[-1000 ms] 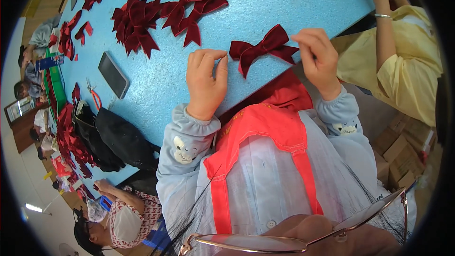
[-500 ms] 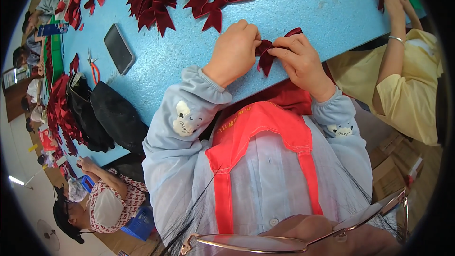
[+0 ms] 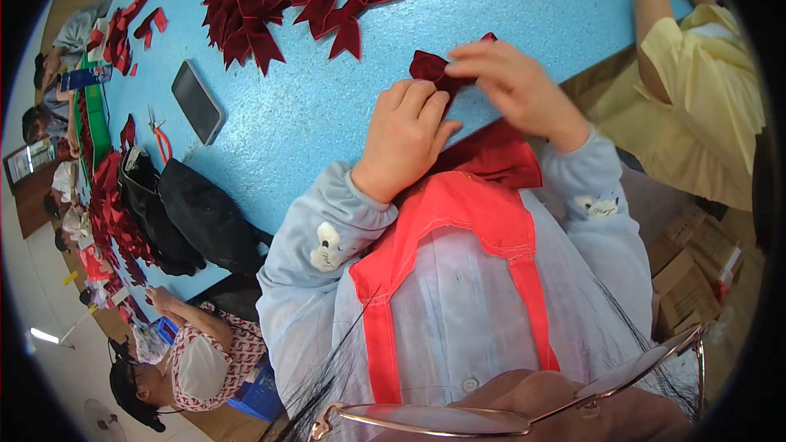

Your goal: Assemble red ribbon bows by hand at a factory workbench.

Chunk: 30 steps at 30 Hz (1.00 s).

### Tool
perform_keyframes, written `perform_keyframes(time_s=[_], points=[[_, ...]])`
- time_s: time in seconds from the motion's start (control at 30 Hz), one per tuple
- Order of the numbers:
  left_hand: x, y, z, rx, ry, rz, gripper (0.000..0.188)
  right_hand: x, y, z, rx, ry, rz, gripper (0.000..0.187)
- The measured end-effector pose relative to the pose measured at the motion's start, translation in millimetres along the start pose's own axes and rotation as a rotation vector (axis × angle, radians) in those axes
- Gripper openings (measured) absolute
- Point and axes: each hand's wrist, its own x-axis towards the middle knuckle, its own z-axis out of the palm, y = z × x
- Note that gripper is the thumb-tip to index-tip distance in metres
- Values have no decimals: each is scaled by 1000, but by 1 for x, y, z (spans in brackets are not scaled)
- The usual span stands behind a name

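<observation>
Left hand point(image 3: 404, 133), fingers curled, sits at the near side of a dark red bow point(image 3: 426, 65), toward the near edge of the blue table point(image 3: 508, 0); whether it grips, I cannot tell. Right hand point(image 3: 520, 88), blurred, arches over the bow's right part, its grip hidden too.

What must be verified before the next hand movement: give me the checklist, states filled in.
1. Bow within reach of both hands: ok; the dark red bow is at the left hand and right hand.
2. Whole bow visible: not ok; the hands cover much of it.
3. Right hand's grip on it: cannot tell; its fingers are blurred.
4. Pile of bows apart from the hands: ok; it lies farther up the table.
5. Phone away from the hands: ok; it lies off to their left.
6. Pliers away from the hands: ok; they lie beside the black bag.
</observation>
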Motion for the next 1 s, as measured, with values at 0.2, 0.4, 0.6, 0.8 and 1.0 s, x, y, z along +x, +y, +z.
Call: perform_keyframes(time_s=[0.2, 0.4, 0.6, 0.8, 1.0], points=[[-5, 2, 9, 99, 1, 57, 29, -3, 6, -47, -75, 192, 80, 25], [-7, -1, 13, 138, 17, 71, 26, -6, 8, -27, -305, 19, -201, 25], [-8, -4, 14, 187, 10, 125, 24, 1, 5, 7, -537, -51, -265, 26], [-15, 5, 11, 200, -111, 96, 18, -5, 10, 14, -505, -3, -169, 28], [-15, 12, 4, 106, -89, 3, 16, -5, 8, 5, -502, -3, -202, 26]])
